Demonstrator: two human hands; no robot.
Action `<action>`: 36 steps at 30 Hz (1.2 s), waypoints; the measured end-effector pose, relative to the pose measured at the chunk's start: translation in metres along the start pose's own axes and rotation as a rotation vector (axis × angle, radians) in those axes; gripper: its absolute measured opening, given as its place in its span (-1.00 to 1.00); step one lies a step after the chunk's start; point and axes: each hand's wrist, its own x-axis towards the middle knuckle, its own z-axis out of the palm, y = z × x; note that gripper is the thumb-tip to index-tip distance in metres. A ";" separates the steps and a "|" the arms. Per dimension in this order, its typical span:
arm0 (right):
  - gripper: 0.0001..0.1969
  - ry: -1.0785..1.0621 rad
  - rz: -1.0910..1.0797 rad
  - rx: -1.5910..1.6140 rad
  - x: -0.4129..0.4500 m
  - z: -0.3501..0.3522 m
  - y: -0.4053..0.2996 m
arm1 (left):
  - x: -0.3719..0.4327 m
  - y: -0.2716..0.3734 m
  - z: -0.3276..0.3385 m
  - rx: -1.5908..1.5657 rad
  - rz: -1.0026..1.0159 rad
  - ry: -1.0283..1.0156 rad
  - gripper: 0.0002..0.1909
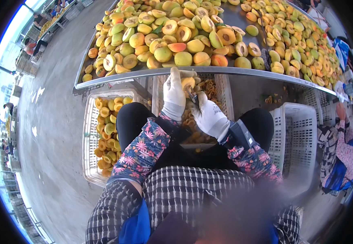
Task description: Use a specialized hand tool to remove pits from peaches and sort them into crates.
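My left hand (pixel 175 91), in a whitish work glove, holds a halved yellow stone fruit (pixel 188 83) just below the table's metal rim. In my right hand (pixel 210 114), also gloved, is a small metal hand tool (pixel 192 95) with its tip at the fruit's cut face; its exact kind is hard to tell. Both hands are above a plastic crate (pixel 225 91) between my knees, with fruit pieces in it. Many halved fruits (pixel 164 39), some showing brown stones or hollows, are heaped on the metal table (pixel 161 72) ahead.
A white crate (pixel 86 134) of halved fruits stands by my left leg, and a white crate (pixel 301 134) by my right. A dark divider (pixel 266 58) crosses the tabletop. At the right edge a co-worker's sleeve (pixel 347 152) is near; other people sit far left.
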 end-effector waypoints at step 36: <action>-0.52 -0.492 0.280 -0.368 -0.021 -0.058 0.007 | 0.022 0.100 -0.097 1.346 0.234 0.208 -0.61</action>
